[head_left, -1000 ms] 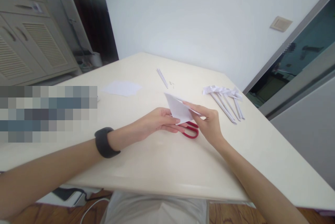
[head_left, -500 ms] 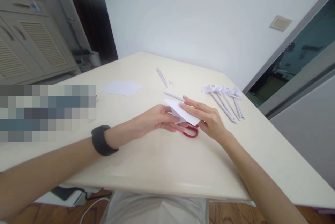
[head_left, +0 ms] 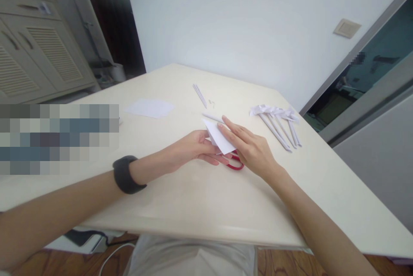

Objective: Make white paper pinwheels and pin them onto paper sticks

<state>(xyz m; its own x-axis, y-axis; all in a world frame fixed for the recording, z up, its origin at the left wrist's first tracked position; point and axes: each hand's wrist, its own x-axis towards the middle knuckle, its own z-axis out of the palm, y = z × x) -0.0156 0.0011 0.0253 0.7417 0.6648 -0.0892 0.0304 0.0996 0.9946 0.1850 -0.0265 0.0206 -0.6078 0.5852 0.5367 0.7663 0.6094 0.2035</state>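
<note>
**Folded paper pinched between two hands above the red scissors**

Over the middle of the cream table (head_left: 200,207), both hands meet on a small folded sheet of white paper (head_left: 220,138). From below and the near side, the left hand (head_left: 190,150) (a dark band sits on its wrist) grips the paper, fingers curled under it and thumb on top. Coming in from the other side, the right hand (head_left: 250,149) has its fingers stretched out nearly flat, their tips lying along the paper's upper right edge. Neither hand is clenched; both are in light contact with the sheet, which is tilted and held just above the tabletop.

Directly beneath the paper lie red-handled scissors (head_left: 236,163), mostly hidden by the hands; only part of a handle loop shows. Whether the paper touches them I cannot tell.

Judging from the grip, the step looks like pressing or aligning a fold. To do it well, the left hand should keep the layers from slipping while the right fingertips run along the edge with even pressure, corners matched first.

Farther off to the right is a cluster of rolled paper sticks (head_left: 280,125) with crumpled white tops. A flat white sheet (head_left: 150,108) lies well apart to the left, and thin paper strips (head_left: 200,95) lie beyond the hands.
</note>
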